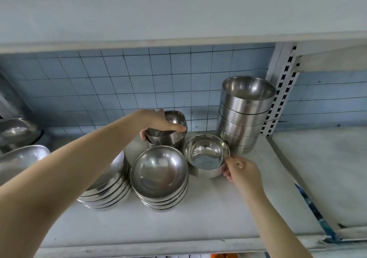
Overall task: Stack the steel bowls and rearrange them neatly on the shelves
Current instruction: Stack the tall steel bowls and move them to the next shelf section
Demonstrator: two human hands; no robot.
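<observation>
At frame centre, the left hand (156,122) grips a short bowl stack (168,137). Just lower right, touching it, the right hand (243,171) pinches a lone bowl (206,154) by its rim on the shelf (218,208).

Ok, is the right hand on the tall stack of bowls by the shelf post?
No, the right hand pinches the rim of the small bowl in front of the tall stack.

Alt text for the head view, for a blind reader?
A person's left hand grips a small stack of steel bowls at the back of a shelf, while the right hand pinches the rim of a small bowl beside it. A tall bowl stack stands at right, a lower stack in front.
</observation>
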